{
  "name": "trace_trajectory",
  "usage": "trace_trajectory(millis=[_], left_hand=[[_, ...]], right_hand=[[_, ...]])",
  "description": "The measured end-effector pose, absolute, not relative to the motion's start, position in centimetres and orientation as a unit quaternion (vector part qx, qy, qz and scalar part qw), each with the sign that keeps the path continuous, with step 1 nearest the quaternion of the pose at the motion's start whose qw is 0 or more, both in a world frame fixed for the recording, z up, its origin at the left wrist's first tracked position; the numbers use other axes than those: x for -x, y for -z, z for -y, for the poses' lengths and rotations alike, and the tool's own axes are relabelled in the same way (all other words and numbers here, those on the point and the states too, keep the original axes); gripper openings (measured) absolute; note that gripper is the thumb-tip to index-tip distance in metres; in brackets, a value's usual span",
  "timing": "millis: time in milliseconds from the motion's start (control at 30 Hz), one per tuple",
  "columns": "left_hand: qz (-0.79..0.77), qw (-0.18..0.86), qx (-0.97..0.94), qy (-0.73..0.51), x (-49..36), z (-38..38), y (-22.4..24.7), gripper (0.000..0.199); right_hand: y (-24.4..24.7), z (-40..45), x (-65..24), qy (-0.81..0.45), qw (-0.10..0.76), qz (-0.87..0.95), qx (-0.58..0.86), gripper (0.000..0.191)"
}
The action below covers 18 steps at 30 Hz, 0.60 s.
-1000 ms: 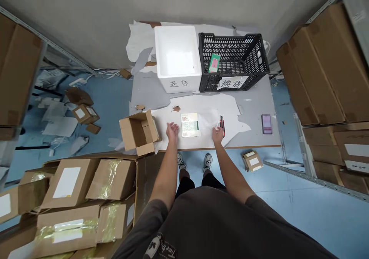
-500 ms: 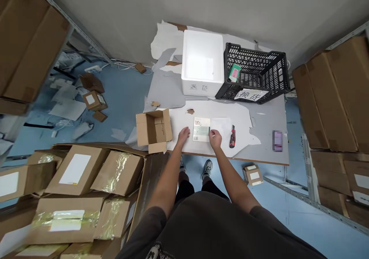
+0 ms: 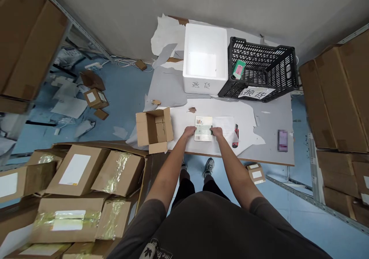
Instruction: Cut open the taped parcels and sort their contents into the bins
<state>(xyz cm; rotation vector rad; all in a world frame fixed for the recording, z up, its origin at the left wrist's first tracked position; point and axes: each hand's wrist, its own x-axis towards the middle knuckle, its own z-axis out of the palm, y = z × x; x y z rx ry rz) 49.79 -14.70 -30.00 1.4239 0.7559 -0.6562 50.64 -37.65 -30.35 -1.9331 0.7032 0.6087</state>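
Note:
A small cream and green booklet-like item (image 3: 203,128), with a barcode at its lower left, lies on the white-covered table. My left hand (image 3: 190,131) grips its left edge. On its right edge my right hand (image 3: 216,131) is closed, fingers bent round the side. A printed white sheet (image 3: 226,125) lies just right of the item, partly beside my right hand. The red and black cutter (image 3: 235,137) rests at the sheet's right end, partly under its edge. An open cardboard box (image 3: 155,130) stands to the left of my hands.
Behind stand a white foam box (image 3: 205,55) and a black crate (image 3: 262,70) holding a green and pink package (image 3: 239,69). A blurred purple object (image 3: 283,141) lies at the table's right. Packed cartons (image 3: 69,174) fill a large box at the lower left.
My left hand has moved right and taken hold of the item's left edge. My right hand now grips the right edge. The sheet's right end now reaches over the cutter.

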Motion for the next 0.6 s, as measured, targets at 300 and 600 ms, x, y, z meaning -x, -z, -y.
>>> trace_trajectory(millis=[300,600], left_hand=[[-0.338,0.671,-0.615,0.24,-50.2,15.8,26.2,0.045],[-0.184,0.735,-0.572,0.316,-52.0,11.9,13.1,0.062]], right_hand=[[26.9,38.1,-51.1,-0.227,0.617,-0.341,0.672,0.045],[13.3,42.3,-52.5,-0.303,0.718,-0.181,0.6,0.058]])
